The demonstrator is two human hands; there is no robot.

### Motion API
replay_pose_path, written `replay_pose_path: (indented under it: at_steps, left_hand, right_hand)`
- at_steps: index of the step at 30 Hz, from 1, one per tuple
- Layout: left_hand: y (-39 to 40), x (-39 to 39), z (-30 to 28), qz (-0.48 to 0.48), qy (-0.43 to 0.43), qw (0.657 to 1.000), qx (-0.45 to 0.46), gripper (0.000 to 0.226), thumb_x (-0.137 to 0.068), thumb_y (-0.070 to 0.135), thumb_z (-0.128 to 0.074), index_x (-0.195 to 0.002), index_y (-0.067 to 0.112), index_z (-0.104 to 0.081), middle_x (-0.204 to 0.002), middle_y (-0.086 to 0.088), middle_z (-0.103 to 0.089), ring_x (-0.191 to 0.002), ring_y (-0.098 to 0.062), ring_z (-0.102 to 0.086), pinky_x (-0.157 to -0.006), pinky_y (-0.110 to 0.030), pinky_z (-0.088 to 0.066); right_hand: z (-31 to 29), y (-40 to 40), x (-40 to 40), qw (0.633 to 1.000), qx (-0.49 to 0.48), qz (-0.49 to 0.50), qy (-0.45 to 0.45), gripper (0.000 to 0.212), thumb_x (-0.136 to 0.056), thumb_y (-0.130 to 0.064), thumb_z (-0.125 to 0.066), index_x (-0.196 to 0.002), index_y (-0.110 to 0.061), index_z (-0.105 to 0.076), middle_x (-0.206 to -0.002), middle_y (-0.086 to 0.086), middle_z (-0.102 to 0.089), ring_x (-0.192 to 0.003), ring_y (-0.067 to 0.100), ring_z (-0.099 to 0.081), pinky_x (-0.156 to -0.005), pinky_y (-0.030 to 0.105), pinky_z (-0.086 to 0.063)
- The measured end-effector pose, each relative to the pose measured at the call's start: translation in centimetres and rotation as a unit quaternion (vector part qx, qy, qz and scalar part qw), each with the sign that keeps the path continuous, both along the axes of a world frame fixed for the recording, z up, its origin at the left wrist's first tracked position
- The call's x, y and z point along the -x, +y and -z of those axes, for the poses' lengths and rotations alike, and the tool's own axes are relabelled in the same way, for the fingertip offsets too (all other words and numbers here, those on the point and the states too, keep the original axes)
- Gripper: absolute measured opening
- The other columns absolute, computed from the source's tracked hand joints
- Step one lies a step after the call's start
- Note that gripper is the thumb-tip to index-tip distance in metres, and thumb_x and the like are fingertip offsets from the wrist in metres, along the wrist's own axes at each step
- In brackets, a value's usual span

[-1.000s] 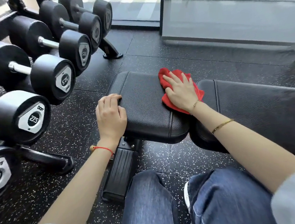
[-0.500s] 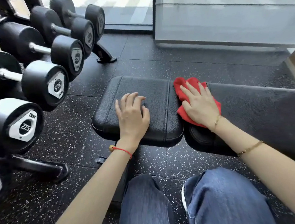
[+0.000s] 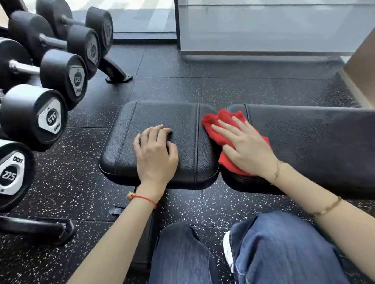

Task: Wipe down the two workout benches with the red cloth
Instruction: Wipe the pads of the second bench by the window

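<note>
A black padded bench lies across the middle of the view, in two parts: a short seat pad [image 3: 157, 115] on the left and a long back pad [image 3: 316, 136] on the right. The red cloth [image 3: 224, 118] lies bunched over the left end of the back pad, at the gap between the pads. My right hand [image 3: 247, 148] presses flat on the cloth, fingers spread, covering most of it. My left hand [image 3: 156, 153] rests on the seat pad with its fingers curled, holding nothing. Only this one bench is in view.
A rack of black dumbbells [image 3: 34, 115] fills the left side, its foot [image 3: 118, 75] on the speckled rubber floor [image 3: 73, 184]. A glass wall [image 3: 273, 16] runs along the back and a beige wall [image 3: 371, 71] stands at the right. My knees in jeans [image 3: 280, 253] are below the bench.
My right hand has slid the red cloth rightward, off the seat pad and onto the end of the back pad. My left hand shifted from the seat pad's left edge toward its middle.
</note>
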State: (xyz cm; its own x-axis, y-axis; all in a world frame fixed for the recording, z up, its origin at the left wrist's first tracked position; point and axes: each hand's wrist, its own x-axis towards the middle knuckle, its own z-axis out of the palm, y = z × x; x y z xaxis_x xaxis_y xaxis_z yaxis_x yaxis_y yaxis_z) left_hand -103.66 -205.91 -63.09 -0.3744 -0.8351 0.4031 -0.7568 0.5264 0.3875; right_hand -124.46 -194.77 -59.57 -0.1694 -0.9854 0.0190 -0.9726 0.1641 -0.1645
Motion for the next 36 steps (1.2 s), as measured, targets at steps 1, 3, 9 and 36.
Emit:
replay_pose_path:
  at_steps: [1, 3, 9, 36]
  left_hand:
    - [0.1, 0.0, 0.0, 0.0, -0.001, 1.0, -0.001, 0.035, -0.089, 0.024, -0.049, -0.12, 0.02, -0.063, -0.132, 0.001, -0.06, -0.129, -0.022, -0.048, -0.116, -0.046, -0.028]
    - [0.1, 0.1, -0.1, 0.0, -0.003, 1.0, -0.003, 0.036, -0.089, 0.025, -0.047, -0.121, 0.02, -0.063, -0.132, 0.001, -0.06, -0.129, -0.022, -0.048, -0.117, -0.046, -0.027]
    - [0.1, 0.0, 0.0, -0.003, -0.006, 1.0, -0.005, 0.034, -0.089, 0.025, -0.049, -0.121, 0.021, -0.063, -0.132, 0.003, -0.06, -0.129, -0.021, -0.048, -0.117, -0.044, -0.027]
    - [2.6, 3.5, -1.9, 0.065, 0.018, 0.998, 0.007, 0.034, -0.092, 0.021, -0.049, -0.124, 0.019, -0.063, -0.131, 0.001, -0.062, -0.128, -0.019, -0.051, -0.118, -0.05, -0.025]
  right_hand:
    - [0.0, -0.7, 0.7, 1.0, 0.001, 0.028, 0.003, 0.057, -0.093, -0.031, -0.039, -0.15, -0.03, -0.032, -0.159, -0.008, -0.025, -0.15, 0.026, -0.013, -0.122, 0.046, -0.008]
    - [-0.1, -2.8, 1.9, 0.996, 0.0, 0.086, 0.01, 0.056, -0.096, -0.03, -0.041, -0.151, -0.03, -0.03, -0.161, -0.007, -0.022, -0.15, 0.027, -0.011, -0.122, 0.046, -0.006]
    - [-0.4, -6.7, 0.8, 0.997, -0.029, 0.073, 0.012, 0.058, -0.098, -0.03, -0.035, -0.154, -0.025, -0.02, -0.162, -0.001, -0.018, -0.15, 0.029, -0.008, -0.122, 0.045, -0.001]
    - [-0.3, 1.6, 1.0, 0.997, 0.038, 0.049, -0.045, 0.057, -0.094, -0.02, -0.046, -0.149, -0.028, -0.034, -0.159, -0.007, -0.026, -0.15, 0.027, -0.013, -0.123, 0.041, -0.002]
